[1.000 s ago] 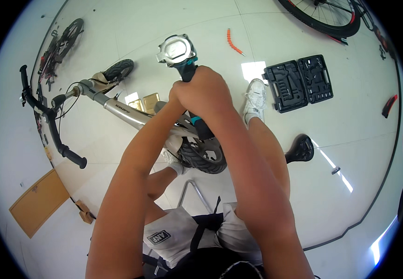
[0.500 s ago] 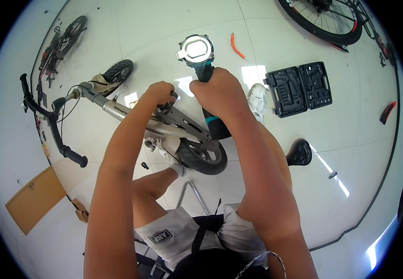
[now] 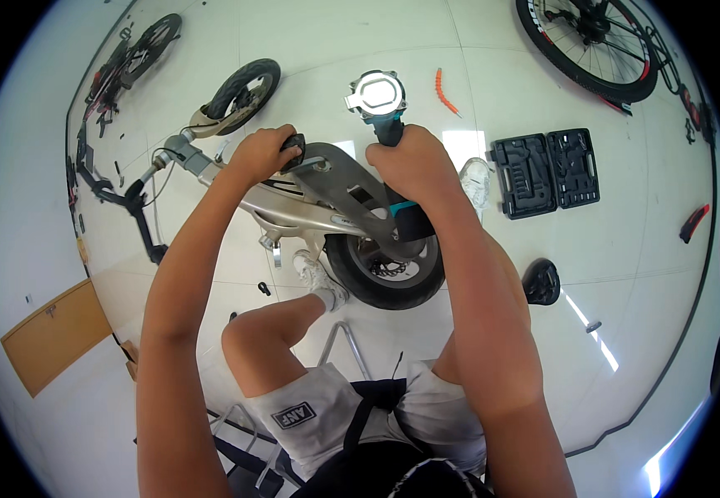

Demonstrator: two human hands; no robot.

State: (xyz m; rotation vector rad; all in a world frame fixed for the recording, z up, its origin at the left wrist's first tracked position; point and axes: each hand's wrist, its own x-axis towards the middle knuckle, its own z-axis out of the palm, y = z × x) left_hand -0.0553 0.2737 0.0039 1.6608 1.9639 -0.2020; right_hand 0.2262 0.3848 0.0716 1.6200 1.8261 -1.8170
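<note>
A small folding bicycle (image 3: 293, 207) with a silver frame lies across the white floor in front of me. My right hand (image 3: 414, 162) is shut on a teal cordless power tool (image 3: 379, 100), whose round silver end points away from me above the frame. My left hand (image 3: 262, 153) grips a black part at the top of the bicycle frame, just left of the tool. The rear wheel (image 3: 385, 270) sits below my right forearm, partly hidden by it. My knees and white shoes flank that wheel.
An open black tool case (image 3: 546, 173) lies to the right. A black saddle (image 3: 541, 282) rests on the floor near my right leg. A large bicycle wheel (image 3: 588, 41) is at the top right, an orange strip (image 3: 445, 91) beside the tool, and brown cardboard (image 3: 53, 336) at left.
My hands have separated: the left has come off the tool and onto the frame's black part. The right hand still holds the tool above the frame. The view has swung, so the bicycle sits more central.
</note>
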